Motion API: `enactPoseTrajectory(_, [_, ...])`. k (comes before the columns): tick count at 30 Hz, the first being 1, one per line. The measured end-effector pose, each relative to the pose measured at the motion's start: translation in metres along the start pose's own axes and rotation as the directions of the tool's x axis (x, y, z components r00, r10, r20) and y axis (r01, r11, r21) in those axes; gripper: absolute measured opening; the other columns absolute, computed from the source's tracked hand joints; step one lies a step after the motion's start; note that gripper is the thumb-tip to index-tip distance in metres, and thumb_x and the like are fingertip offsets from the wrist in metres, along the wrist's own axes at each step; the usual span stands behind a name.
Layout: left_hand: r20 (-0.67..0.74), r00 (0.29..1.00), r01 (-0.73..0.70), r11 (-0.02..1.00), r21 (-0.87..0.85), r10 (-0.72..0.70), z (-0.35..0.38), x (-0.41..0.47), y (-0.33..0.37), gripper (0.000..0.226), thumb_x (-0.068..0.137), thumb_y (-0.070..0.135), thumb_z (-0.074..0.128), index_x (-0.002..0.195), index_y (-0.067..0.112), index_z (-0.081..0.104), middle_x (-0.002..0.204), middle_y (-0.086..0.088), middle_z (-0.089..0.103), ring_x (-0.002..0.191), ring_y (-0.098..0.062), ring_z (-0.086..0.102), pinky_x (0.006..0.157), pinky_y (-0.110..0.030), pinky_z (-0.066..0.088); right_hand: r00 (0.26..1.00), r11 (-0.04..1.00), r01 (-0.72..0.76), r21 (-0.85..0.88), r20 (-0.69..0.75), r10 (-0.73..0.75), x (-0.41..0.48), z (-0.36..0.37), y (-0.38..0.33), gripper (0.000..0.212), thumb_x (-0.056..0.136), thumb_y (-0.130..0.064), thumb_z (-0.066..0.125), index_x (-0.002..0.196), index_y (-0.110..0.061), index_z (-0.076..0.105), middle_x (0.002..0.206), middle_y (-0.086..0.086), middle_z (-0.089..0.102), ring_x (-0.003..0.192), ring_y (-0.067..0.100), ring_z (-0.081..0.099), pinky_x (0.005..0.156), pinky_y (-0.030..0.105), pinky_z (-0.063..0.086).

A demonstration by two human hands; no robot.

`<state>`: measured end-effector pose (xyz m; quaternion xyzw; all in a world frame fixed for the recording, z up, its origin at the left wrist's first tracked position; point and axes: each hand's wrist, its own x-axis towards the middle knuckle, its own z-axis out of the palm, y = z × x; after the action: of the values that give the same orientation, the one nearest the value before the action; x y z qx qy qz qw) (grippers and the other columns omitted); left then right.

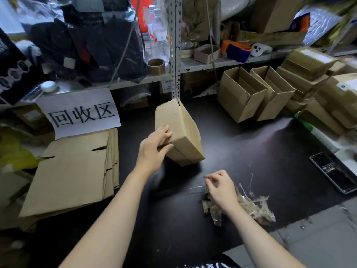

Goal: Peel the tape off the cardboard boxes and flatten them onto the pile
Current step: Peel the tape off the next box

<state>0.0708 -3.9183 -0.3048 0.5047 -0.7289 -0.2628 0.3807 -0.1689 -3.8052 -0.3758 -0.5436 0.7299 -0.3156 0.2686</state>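
Nearest the camera, the right hand (222,190) hovers just above a heap of peeled tape scraps (253,206) lying on the black table (241,147). Its thumb and forefinger tips are drawn together, the other fingers loosely curled; whether a clear strip is pinched between them cannot be determined. Forward and to the left, the left hand (154,149) grips the cardboard box (180,130) at its near-left edge, with fingers on the upper face and thumb below the edge. The box is closed, tilted with one corner lowest over the table centre, and well apart from the right hand (contact between that corner and the table cannot be confirmed). To the left of the held box, the pile of flattened cardboard (73,171) lies flat at the table's left side, not touching the box. A white paper sign (79,113) with handwritten characters stands behind the pile. A smartphone (336,174) lies face up near the right edge. Farther back right, two open-topped cartons (251,95) stand side by side, with stacked sealed cartons (309,64) beyond them. A tape roll (156,66) sits on the metal shelf (212,63).
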Motion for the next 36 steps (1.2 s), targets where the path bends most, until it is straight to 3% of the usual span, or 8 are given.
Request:
enactPoseTrajectory(6, [0.007, 0.999, 0.037, 0.999, -0.039, -0.037, 0.005, 0.002, 0.002, 0.047, 0.087, 0.011, 0.079, 0.132, 0.017, 0.067, 0.147, 0.009, 0.055, 0.143, -0.003, 0.041, 0.116, -0.011, 0.025, 0.968, 0.951, -0.025, -0.308, 0.23, 0.1, -0.009, 0.001, 0.008, 0.03, 0.093, -0.031, 0.063, 0.12, -0.033, 0.074, 0.095, -0.006, 0.07, 0.1, 0.021, 0.067, 0.09, 0.032, 0.05])
enactPoseTrajectory(10, [0.009, 0.999, 0.052, 0.995, -0.084, -0.052, 0.01, 0.001, 0.002, 0.046, 0.089, 0.01, 0.077, 0.133, 0.02, 0.065, 0.147, 0.017, 0.051, 0.145, -0.002, 0.038, 0.116, -0.01, 0.025, 0.94, 0.958, -0.053, -0.282, 0.31, 0.143, -0.007, -0.006, 0.006, 0.071, 0.09, -0.035, 0.056, 0.153, -0.05, 0.029, 0.085, -0.009, 0.071, 0.092, 0.021, 0.066, 0.085, 0.034, 0.052])
enactPoseTrajectory(14, [0.017, 1.0, 0.024, 0.997, -0.078, -0.023, 0.017, 0.004, 0.007, 0.044, 0.089, 0.011, 0.077, 0.131, 0.02, 0.066, 0.146, 0.018, 0.05, 0.146, -0.005, 0.038, 0.119, -0.017, 0.027, 0.936, 0.959, -0.058, -0.278, 0.319, 0.149, -0.006, -0.004, 0.009, 0.063, 0.095, -0.036, 0.043, 0.157, -0.039, 0.03, 0.077, -0.001, 0.068, 0.09, 0.028, 0.062, 0.089, 0.042, 0.05])
enactPoseTrajectory(18, [0.031, 0.999, 0.033, 0.996, -0.088, -0.03, 0.02, 0.004, 0.01, 0.043, 0.091, 0.009, 0.074, 0.132, 0.019, 0.065, 0.147, 0.019, 0.049, 0.147, -0.006, 0.036, 0.119, -0.016, 0.025, 0.963, 0.91, -0.049, -0.411, 0.223, 0.152, -0.002, 0.0, 0.02, 0.051, 0.101, -0.046, 0.039, 0.151, -0.035, 0.041, 0.103, 0.006, 0.066, 0.116, 0.033, 0.055, 0.1, 0.041, 0.041])
enactPoseTrajectory(22, [0.024, 0.999, 0.042, 0.995, -0.088, -0.04, 0.019, 0.002, 0.011, 0.042, 0.092, 0.008, 0.073, 0.132, 0.017, 0.065, 0.146, 0.016, 0.05, 0.146, -0.007, 0.038, 0.117, -0.013, 0.026, 0.984, 0.969, -0.055, -0.242, 0.154, 0.094, -0.004, -0.008, 0.017, 0.041, 0.089, -0.029, 0.074, 0.129, -0.022, 0.066, 0.099, -0.004, 0.054, 0.102, 0.024, 0.062, 0.088, 0.035, 0.048])
enactPoseTrajectory(28, [-0.042, 0.999, 0.036, 0.997, 0.068, -0.033, 0.019, -0.001, 0.015, 0.039, 0.09, 0.018, 0.076, 0.127, 0.026, 0.066, 0.146, 0.019, 0.052, 0.141, -0.004, 0.044, 0.121, -0.045, 0.02, 0.993, 0.995, -0.088, -0.04, 0.079, 0.091, 0.003, -0.012, -0.006, 0.055, 0.082, -0.028, 0.083, 0.132, -0.017, 0.062, 0.11, -0.005, 0.06, 0.103, 0.008, 0.059, 0.091, 0.02, 0.043])
enactPoseTrajectory(32, [-0.072, 0.997, 0.023, 0.996, 0.088, -0.017, 0.02, -0.007, 0.026, 0.038, 0.092, 0.022, 0.074, 0.128, 0.031, 0.065, 0.143, 0.027, 0.047, 0.138, 0.002, 0.043, 0.114, -0.04, 0.018, 0.966, 0.941, -0.25, 0.227, 0.124, 0.227, 0.015, -0.01, -0.027, 0.074, 0.086, -0.028, 0.081, 0.149, -0.015, 0.046, 0.132, 0.002, 0.061, 0.12, 0.015, 0.06, 0.106, 0.031, 0.046])
enactPoseTrajectory(36, [-0.114, 0.993, 0.042, 0.995, 0.094, -0.031, 0.019, -0.01, 0.039, 0.036, 0.095, 0.027, 0.07, 0.131, 0.031, 0.064, 0.141, 0.032, 0.044, 0.129, 0.008, 0.041, 0.104, -0.018, 0.015, 0.896, 0.745, -0.444, 0.498, 0.268, 0.355, 0.023, -0.008, -0.043, 0.037, 0.096, -0.034, 0.069, 0.126, -0.028, 0.049, 0.121, -0.007, 0.061, 0.112, 0.013, 0.059, 0.094, 0.028, 0.044])
